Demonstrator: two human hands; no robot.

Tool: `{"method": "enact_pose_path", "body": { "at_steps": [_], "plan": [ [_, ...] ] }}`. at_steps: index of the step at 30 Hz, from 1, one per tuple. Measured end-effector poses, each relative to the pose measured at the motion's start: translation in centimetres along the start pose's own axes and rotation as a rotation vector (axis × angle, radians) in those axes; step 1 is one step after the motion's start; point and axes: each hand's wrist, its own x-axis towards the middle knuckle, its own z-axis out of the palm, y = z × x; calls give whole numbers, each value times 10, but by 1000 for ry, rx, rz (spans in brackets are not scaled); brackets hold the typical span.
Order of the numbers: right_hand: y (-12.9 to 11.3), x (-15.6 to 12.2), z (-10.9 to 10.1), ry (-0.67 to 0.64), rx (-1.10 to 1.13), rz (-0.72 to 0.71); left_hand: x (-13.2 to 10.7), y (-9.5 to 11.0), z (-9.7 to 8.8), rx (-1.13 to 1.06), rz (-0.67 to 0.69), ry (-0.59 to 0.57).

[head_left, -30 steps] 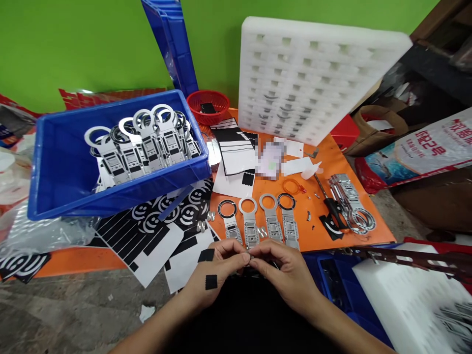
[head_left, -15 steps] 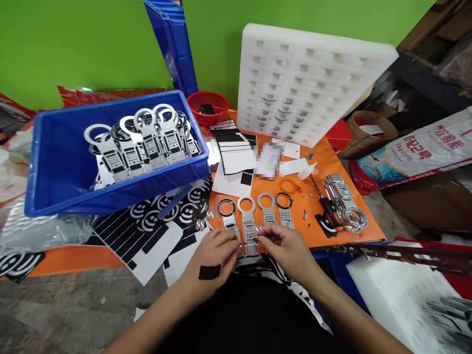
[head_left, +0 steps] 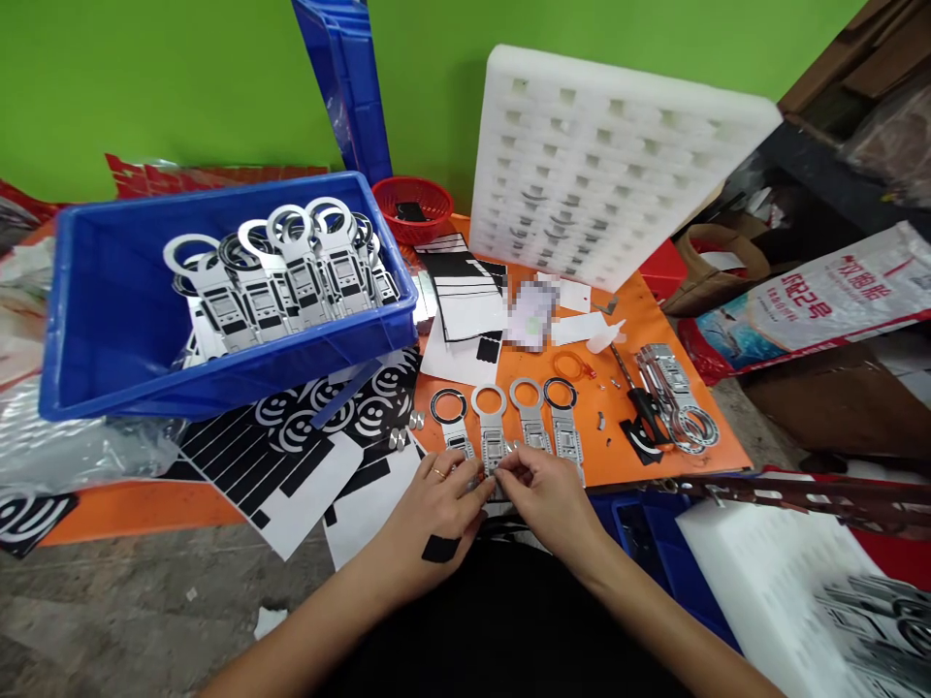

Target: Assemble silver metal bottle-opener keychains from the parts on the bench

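Several flat metal ring-headed parts [head_left: 493, 424] lie in a row on the orange table [head_left: 655, 320]. My left hand [head_left: 434, 514] and my right hand [head_left: 549, 499] meet at the near end of the second part in the row. Both hands have their fingertips pinched together over that part's lower end. What sits between the fingertips is too small to name. A black square sticker [head_left: 440, 548] clings to the back of my left hand. Tiny silver clips [head_left: 416, 422] lie just left of the row.
A blue crate [head_left: 102, 320] holding more ring-headed parts [head_left: 291, 271] stands at the left. Black-and-white sticker sheets [head_left: 305, 456] lie in front of it. A white foam tray [head_left: 603, 155] leans at the back, beside a red basket [head_left: 411, 204]. Screwdriver [head_left: 640, 397] and stacked parts [head_left: 676, 397] lie right.
Both hands have moved forward from near my lap to the row of metal parts and now pinch at the second part's lower end.
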Motion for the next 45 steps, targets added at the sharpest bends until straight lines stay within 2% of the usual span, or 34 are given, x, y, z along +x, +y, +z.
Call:
{"method": "enact_pose_path", "body": {
  "at_steps": [6, 10, 13, 18, 23, 25, 28, 30, 33, 35, 37, 41, 45],
  "plan": [
    [-4, -1, 0, -10, -147, -73, 1, -2, 2, 33, -13, -42],
    [3, -4, -2, 4, -205, -120, 2, -2, 2, 40, -9, -30],
    [10, -12, -4, 34, -274, -210, 3, -3, 3, 39, -15, -20],
    [16, -26, -2, 1, -555, -357, 5, -4, 4, 92, -13, -54],
    [15, -31, -1, -40, -719, -407, 10, -1, -1, 190, -3, -125],
    [13, -30, -3, -62, -704, -397, 11, 0, -3, 202, 2, -132],
    [15, -29, -12, -68, -557, -372, 12, -1, -4, 150, -11, -97],
    [21, -27, -21, -6, -407, -345, 12, -4, -6, 86, -29, -54],
    [37, -25, -38, 161, -218, -264, 9, -10, -11, 20, -56, -9],
    [51, -25, -50, 250, -176, -185, 6, -13, -12, 17, -60, -19],
    [66, -25, -59, 280, -185, -113, 2, -16, -10, 47, -48, -67],
    [88, -27, -65, 183, -197, -59, 1, -20, 5, 107, -35, -116],
    [92, -25, -61, 20, -193, -53, 6, -17, 18, -35, -175, -106]
  ]
}}
